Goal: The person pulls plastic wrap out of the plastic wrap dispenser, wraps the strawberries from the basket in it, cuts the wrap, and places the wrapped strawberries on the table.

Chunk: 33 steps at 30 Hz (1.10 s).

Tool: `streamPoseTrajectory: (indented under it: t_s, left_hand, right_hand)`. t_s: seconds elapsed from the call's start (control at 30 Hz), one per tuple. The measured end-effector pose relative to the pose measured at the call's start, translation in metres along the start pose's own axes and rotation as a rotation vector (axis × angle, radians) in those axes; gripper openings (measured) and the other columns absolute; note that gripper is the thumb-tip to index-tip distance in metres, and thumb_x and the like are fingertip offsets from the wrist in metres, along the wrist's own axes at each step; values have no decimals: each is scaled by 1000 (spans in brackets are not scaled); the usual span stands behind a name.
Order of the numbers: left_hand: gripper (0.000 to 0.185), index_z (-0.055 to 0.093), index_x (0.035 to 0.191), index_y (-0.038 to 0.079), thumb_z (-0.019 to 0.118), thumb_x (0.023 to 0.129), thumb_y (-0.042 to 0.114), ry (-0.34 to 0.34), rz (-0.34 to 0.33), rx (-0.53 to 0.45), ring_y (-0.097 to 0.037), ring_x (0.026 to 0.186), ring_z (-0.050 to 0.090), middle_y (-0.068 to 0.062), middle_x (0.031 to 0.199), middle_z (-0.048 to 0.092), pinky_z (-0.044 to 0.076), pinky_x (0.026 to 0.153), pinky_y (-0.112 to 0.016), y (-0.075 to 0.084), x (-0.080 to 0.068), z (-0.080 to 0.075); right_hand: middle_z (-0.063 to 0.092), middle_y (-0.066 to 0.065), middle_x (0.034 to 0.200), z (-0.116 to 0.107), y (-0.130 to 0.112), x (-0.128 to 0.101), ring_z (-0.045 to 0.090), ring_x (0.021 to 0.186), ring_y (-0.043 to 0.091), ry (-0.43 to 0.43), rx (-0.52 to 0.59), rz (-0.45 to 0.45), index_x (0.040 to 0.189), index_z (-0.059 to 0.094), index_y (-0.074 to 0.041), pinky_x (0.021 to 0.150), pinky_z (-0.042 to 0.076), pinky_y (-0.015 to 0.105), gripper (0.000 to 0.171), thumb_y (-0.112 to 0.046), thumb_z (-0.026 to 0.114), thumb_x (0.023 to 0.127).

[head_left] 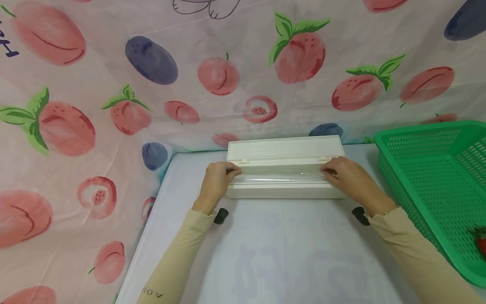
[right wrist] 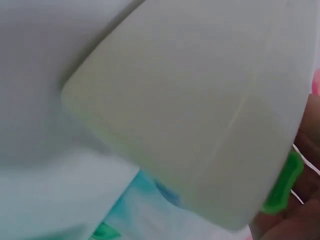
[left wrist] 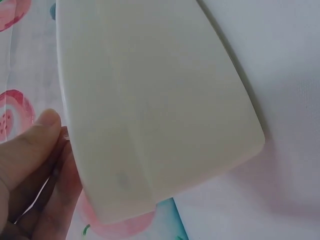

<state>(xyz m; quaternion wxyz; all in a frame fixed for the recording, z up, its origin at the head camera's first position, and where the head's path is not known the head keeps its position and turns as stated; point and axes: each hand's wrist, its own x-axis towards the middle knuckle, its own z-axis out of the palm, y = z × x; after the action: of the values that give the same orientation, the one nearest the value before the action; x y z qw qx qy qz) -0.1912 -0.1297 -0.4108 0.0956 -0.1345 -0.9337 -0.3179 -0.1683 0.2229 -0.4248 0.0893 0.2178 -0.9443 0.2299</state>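
Done: the white box [head_left: 284, 193] on the table [head_left: 288, 257] has its lid [head_left: 284, 147] up | my left hand [head_left: 216, 181] and right hand [head_left: 348, 178] each pinch an end of the clear film [head_left: 279, 178] across its opening | not yet: film past the box's front, I think

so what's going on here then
A person's left hand and right hand pinch clear plastic film, one near each end of a white film dispenser. The dispenser's lid is open at the back, and the film spans between the hands. To the right sits a green plastic basket with a strawberry partly in view.
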Motion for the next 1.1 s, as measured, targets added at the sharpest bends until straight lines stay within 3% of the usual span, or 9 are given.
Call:
streamPoseTrajectory:
  t_s: [0.23,0.47,0.57,0.73,0.87,1.1]
  left_hand:
    - [10,80,89,6,78,84,14,1,-2,-11,-14,73,68,-5,83,76,57,69,-30,-3,-1,-2]
    - [9,79,89,5,78,85,13,16,11,-47,-17,72,69,-6,84,76,57,66,-29,-5,-3,-3]
    - [8,79,89,6,78,85,12,41,33,-84,-17,71,69,-6,83,76,57,66,-29,-6,-1,-5]
    - [8,79,89,6,79,84,12,74,71,-107,-17,75,71,-5,83,76,58,71,-31,-6,0,-10]
    - [9,79,90,6,78,84,13,77,75,-111,-18,77,72,-5,84,76,59,74,-32,-5,-1,-15]
    - [11,79,91,5,77,85,15,103,98,-119,-19,78,72,-7,86,76,59,74,-32,-2,-2,-22]
  right_hand:
    - [69,17,91,-2,-1,-5,63,87,32,131,-105,-105,92,74,5,74,55,46,8,3,70,85]
    - [71,14,91,-7,3,-4,63,79,26,107,27,-35,97,72,2,70,53,43,8,-1,68,92]
    - [73,13,94,-12,4,-4,65,79,23,94,97,-4,100,71,-1,67,52,36,9,-2,64,95]
    - [74,10,93,-19,2,-3,70,85,25,122,174,-31,102,70,-2,68,48,16,10,0,62,96]
    - [75,9,91,-25,-1,-1,69,82,23,158,180,-56,103,71,-2,68,41,7,12,1,64,94]
    - [74,9,91,-35,-10,1,68,82,24,170,170,-41,104,72,-1,71,41,4,14,3,65,93]
